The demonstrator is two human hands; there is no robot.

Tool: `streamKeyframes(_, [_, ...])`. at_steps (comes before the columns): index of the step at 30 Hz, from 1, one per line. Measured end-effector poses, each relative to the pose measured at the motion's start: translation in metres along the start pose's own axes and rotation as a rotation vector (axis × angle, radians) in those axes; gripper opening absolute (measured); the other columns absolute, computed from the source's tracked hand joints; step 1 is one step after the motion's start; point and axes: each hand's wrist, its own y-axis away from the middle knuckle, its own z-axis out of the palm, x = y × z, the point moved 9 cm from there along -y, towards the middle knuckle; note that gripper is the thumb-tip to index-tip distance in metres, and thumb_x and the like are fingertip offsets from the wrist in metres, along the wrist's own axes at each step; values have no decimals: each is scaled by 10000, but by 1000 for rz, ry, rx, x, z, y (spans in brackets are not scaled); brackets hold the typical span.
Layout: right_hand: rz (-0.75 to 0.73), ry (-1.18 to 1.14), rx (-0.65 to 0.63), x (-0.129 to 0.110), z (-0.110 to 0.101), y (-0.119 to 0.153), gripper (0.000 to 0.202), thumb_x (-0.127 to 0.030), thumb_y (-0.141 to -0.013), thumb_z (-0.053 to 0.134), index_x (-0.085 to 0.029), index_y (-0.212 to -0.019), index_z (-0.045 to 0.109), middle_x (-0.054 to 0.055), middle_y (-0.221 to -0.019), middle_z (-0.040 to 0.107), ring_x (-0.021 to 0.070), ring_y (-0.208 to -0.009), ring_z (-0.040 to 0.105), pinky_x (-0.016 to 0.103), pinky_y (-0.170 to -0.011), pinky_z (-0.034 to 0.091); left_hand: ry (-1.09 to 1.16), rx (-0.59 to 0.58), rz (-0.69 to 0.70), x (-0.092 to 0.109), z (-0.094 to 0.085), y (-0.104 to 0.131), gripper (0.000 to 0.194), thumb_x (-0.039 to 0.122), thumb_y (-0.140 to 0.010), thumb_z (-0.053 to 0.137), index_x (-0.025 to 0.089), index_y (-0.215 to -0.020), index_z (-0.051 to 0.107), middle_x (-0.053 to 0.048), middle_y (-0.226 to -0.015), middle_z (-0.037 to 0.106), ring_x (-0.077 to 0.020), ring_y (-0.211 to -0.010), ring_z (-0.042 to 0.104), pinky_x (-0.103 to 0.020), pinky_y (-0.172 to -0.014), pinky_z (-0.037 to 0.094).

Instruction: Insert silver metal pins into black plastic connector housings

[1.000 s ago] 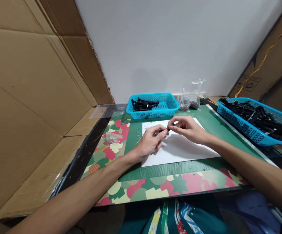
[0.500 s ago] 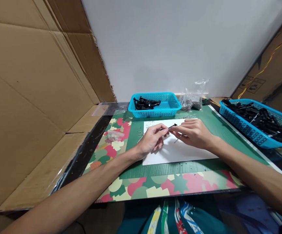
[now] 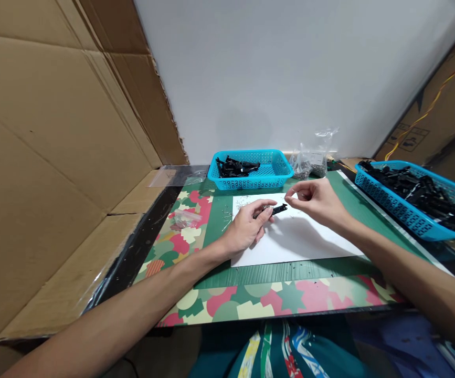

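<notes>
My left hand [image 3: 246,224] pinches a small, narrow black plastic part [image 3: 279,209] between thumb and fingers, its free end pointing right. Just beyond that end, my right hand [image 3: 314,199] hovers with thumb and forefinger pressed together; whatever is in the pinch is too small to make out. Both hands are above a white sheet of paper [image 3: 286,244]. Tiny metal pieces [image 3: 243,200] lie scattered on the sheet's far left corner, and a few thin metal pins [image 3: 226,215] rest on the green mat beside it.
A blue basket [image 3: 251,184] partly filled with black parts stands behind the paper. Another blue basket [image 3: 416,223], heaped with them, is at the right. Clear bags [image 3: 317,167] of small metal pieces stand by the wall. Cardboard [image 3: 54,157] walls the left side.
My right hand has lifted away from the black part, and the thin metal rod seen under it no longer shows. More of the part now sticks out of my left hand.
</notes>
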Motion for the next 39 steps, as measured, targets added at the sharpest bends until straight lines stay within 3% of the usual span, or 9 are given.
streamKeyframes(4, [331, -170, -148, 34, 10, -3, 217, -360, -727, 793, -160, -716, 711, -28, -542, 449, 95, -501, 299, 282, -463, 193, -150, 46, 9, 1, -1, 3, 470, 529, -1009, 623, 131, -1212, 772, -85, -946, 771, -50, -447, 465, -210, -415, 334])
streamKeyframes(6, [421, -207, -199, 47, 17, -1, 209, -325, -686, 819, -167, -675, 682, -56, -516, 381, 83, -489, 257, 273, -448, 174, -193, 46, 13, 2, -1, 4, 444, 519, -1003, 635, 125, -1096, 818, -94, -913, 782, -68, -473, 469, -219, -426, 317])
streamKeyframes(9, [470, -209, -252, 55, 25, 1, 214, -289, -650, 835, -168, -634, 659, -66, -508, 355, 73, -480, 248, 263, -436, 162, -235, 26, 8, 1, 1, 4, 392, 476, -997, 656, 144, -1104, 832, -98, -885, 802, -105, -519, 496, -228, -454, 320])
streamKeyframes(12, [467, -174, -259, 57, 28, 2, 210, -291, -650, 836, -164, -646, 669, -41, -537, 427, 76, -474, 302, 257, -420, 184, -293, 18, 32, 3, 3, 3, 331, 429, -985, 680, 157, -1072, 848, -109, -891, 816, -160, -633, 591, -241, -509, 362])
streamKeyframes(17, [439, -90, -249, 61, 30, 1, 142, -275, -684, 789, -162, -681, 703, -14, -551, 511, 87, -466, 362, 256, -406, 222, -350, 20, 65, 11, 5, 4, 317, 384, -989, 665, 175, -849, 857, -111, -951, 816, -217, -857, 687, -258, -647, 446])
streamKeyframes(22, [340, 52, -195, 53, 27, -3, 97, -243, -711, 745, -150, -684, 753, 48, -595, 645, 125, -515, 486, 259, -432, 302, -348, 9, 54, 18, 8, 6, 382, 371, -1005, 621, 154, -770, 829, -39, -610, 652, -139, -558, 478, -244, -514, 293])
streamKeyframes(26, [320, 99, -174, 47, 27, -2, 70, -204, -716, 737, -149, -678, 758, 62, -616, 671, 139, -551, 517, 263, -451, 314, -342, -1, 30, 17, 9, 7, 394, 386, -1009, 609, 150, -779, 825, 13, -496, 496, -113, -487, 337, -248, -495, 234])
streamKeyframes(33, [194, 101, -158, 37, 26, -3, 99, -215, -751, 726, -165, -666, 739, 48, -588, 641, 132, -535, 490, 267, -451, 293, -335, 7, 2, 14, 7, 7, 426, 430, -1018, 590, 152, -794, 823, 42, -448, 390, -112, -455, 323, -250, -480, 216])
streamKeyframes(39, [205, 142, -154, 37, 26, -3, 109, -209, -777, 718, -151, -686, 737, 45, -594, 645, 133, -537, 500, 277, -489, 318, -318, 0, -11, 14, 9, 7, 452, 451, -1018, 587, 133, -798, 822, 41, -435, 396, -112, -449, 349, -249, -475, 223])
